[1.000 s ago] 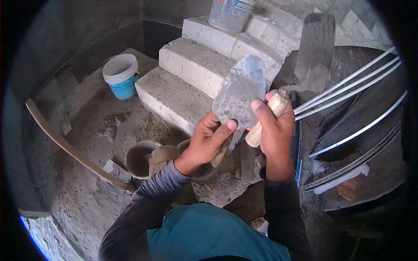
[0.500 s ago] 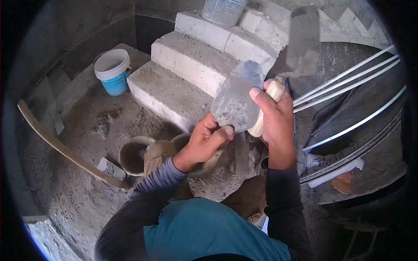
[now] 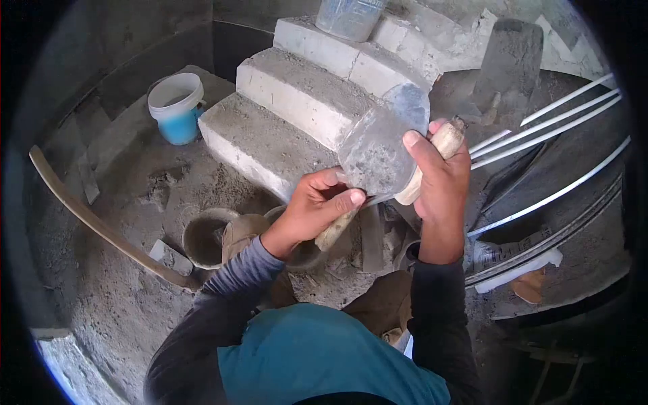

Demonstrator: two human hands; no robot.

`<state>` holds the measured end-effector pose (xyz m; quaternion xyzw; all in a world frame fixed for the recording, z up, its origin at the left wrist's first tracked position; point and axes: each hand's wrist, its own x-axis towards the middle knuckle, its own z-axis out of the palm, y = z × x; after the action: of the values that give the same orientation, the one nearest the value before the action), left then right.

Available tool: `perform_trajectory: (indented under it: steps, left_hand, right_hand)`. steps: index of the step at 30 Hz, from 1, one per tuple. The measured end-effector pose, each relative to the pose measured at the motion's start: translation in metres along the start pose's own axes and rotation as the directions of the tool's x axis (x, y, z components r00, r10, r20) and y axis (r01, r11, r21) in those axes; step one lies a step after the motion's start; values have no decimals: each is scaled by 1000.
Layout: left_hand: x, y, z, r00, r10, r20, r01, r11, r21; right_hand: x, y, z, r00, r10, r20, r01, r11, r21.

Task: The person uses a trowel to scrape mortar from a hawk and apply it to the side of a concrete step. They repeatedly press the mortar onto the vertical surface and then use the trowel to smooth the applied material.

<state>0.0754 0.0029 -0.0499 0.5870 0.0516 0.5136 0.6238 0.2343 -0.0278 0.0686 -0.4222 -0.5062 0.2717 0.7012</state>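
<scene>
My left hand (image 3: 317,209) is closed on a trowel with a rounded, mortar-stained grey blade (image 3: 374,152), pinching it near the base of the blade. The blade tilts up and to the right, and its wooden handle (image 3: 337,231) sticks out below my fingers. My right hand (image 3: 442,175) wraps around the pale wooden handle (image 3: 447,138) of a second trowel, whose flat rectangular dark blade (image 3: 511,67) extends to the upper right. My right thumb overlaps the edge of the rounded blade in this view.
Dusty steps (image 3: 297,84) rise ahead, with a clouded bucket (image 3: 349,19) on an upper one. A white-and-blue bucket (image 3: 177,111) stands left. Round rubber-like tubs (image 3: 206,236) lie near my knees. A curved wooden strip (image 3: 101,233) and white pipes (image 3: 547,138) flank the area.
Both hands have moved slightly right with their trowels. The rectangular blade has swung further to the right, and the rounded trowel has turned so its handle now shows below my left hand.
</scene>
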Motion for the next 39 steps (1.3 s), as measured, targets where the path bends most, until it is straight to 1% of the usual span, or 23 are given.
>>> perform_trajectory:
  steps: [1, 3, 4, 6, 8, 10, 12, 14, 15, 16, 19, 21, 22, 24, 25, 27, 30, 32, 34, 36, 37, 38, 39]
  left_hand:
    - [0, -2, -3, 1000, 2, 1, -2, 1000, 1]
    - [-1, -6, -6, 975, -206, -79, 194, 971, -141]
    - [1, -12, -3, 974, -213, -77, 201, 969, -142]
    - [6, -22, 9, 934, -209, -291, 82, 915, -395]
    - [-3, -16, 14, 947, -214, -238, 102, 906, -411]
    - [-11, -7, 16, 966, -255, 36, 257, 953, -160]
    - [-16, -16, 9, 938, -329, 111, 342, 931, -132]
    - [-17, -20, 2, 870, -487, 84, 494, 855, -158]
    - [-14, -24, 6, 897, -443, -19, 442, 897, -28]
    - [-14, -24, 7, 895, -446, -21, 446, 895, -30]
    - [-9, -14, 11, 888, -429, -165, 447, 889, 96]
    - [-10, -35, 6, 936, -231, -267, 284, 942, 178]
    - [-11, -41, 3, 933, -234, -273, 288, 941, 177]
    - [-9, -48, -1, 916, -179, -358, 354, 781, 515]
    - [-9, -50, -4, 914, -186, -360, 361, 777, 516]
    - [-6, -52, -7, 926, -78, -370, 328, 653, 682]
    - [-5, -58, -13, 916, -81, -393, 351, 635, 688]
    - [-2, -61, -15, 905, -115, -410, 397, 576, 715]
    - [-3, -65, -14, 895, -144, -421, 432, 511, 743]
    - [-4, -75, -18, 902, -66, -426, 404, 473, 783]
    - [-5, -78, -20, 902, -66, -427, 406, 471, 784]
    - [-6, -81, -22, 912, -56, -406, 380, 488, 786]
    - [-7, -83, -22, 923, -46, -381, 351, 506, 788]
  right_hand:
    - [1, 1, -1, 1000, 14, 26, -15, 999, 43]
    - [3, 8, -3, 1000, 19, -3, -19, 1000, 4]
    - [2, 10, -5, 999, 22, -36, -23, 999, -36]
    - [5, 11, -5, 996, 56, -77, -54, 998, 17]
    - [9, 12, -7, 990, 87, -114, -79, 994, 69]
    - [12, 15, -10, 982, 133, -135, -113, 983, 147]
    - [14, 28, -17, 981, 143, -133, -121, 980, 160]
    - [13, 32, -23, 980, 155, -127, -131, 976, 176]
    - [9, 29, -26, 965, 219, -143, -220, 975, 12]
    - [5, 28, -30, 946, 278, -165, -302, 942, -149]
    - [-16, 48, -50, 930, 285, -233, -330, 925, -188]
    - [-31, 55, -62, 914, 302, -270, -385, 855, -346]
    - [-39, 60, -64, 913, 309, -266, -389, 853, -347]
    - [-54, 68, -66, 996, -11, -90, -29, 904, -427]
    - [-58, 72, -73, 999, -29, -22, 12, 842, -540]
    - [-66, 74, -77, 1000, 8, 3, -4, 768, -640]
    - [-78, 82, -89, 997, 74, 23, -28, 615, -788]
    - [-82, 87, -93, 988, 54, 145, 99, 501, -860]
    - [-81, 87, -88, 992, 98, 82, 16, 537, -844]
    - [-79, 94, -86, 988, -143, 62, 148, 744, -652]
    - [-85, 107, -106, 961, -152, 229, 273, 639, -719]
    - [-82, 107, -100, 962, -153, 228, 272, 641, -718]
    - [-75, 106, -90, 964, 105, 243, 167, 471, -866]
